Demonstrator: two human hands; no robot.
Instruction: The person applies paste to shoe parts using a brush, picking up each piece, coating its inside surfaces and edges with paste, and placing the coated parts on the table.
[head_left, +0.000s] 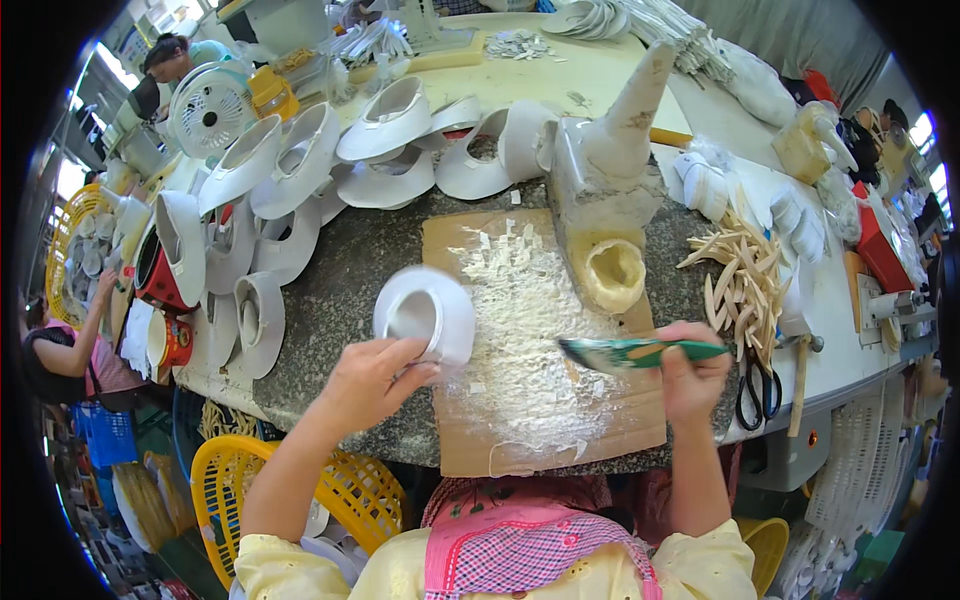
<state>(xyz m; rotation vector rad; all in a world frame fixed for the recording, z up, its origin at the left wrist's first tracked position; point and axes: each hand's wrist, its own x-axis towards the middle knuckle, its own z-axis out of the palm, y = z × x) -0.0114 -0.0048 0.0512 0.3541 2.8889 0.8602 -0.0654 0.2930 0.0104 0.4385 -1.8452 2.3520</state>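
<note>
My left hand (375, 378) pinches the near edge of a white visor-shaped piece (457, 325) with a round opening, held up over the left edge of a cardboard sheet (640, 425). The piece is slightly blurred. In my right hand (692, 372) is a green-handled brush (630, 352), its dark, whitish-smeared end pointing left above the cardboard. Dried white flakes and smears (525, 345) cover much of that sheet. Just beyond the brush sits a pot crusted with yellowish glue (614, 275), beside a coated block (600, 205) with an upright, horn-like post (635, 115).
More white visor-shaped pieces (385, 118) stand in an arc at the left and far side of the speckled stone slab (345, 300). To the right lie a heap of pale strips (745, 280) and black-handled scissors (758, 390). A yellow basket (235, 480) stands below the table's left edge.
</note>
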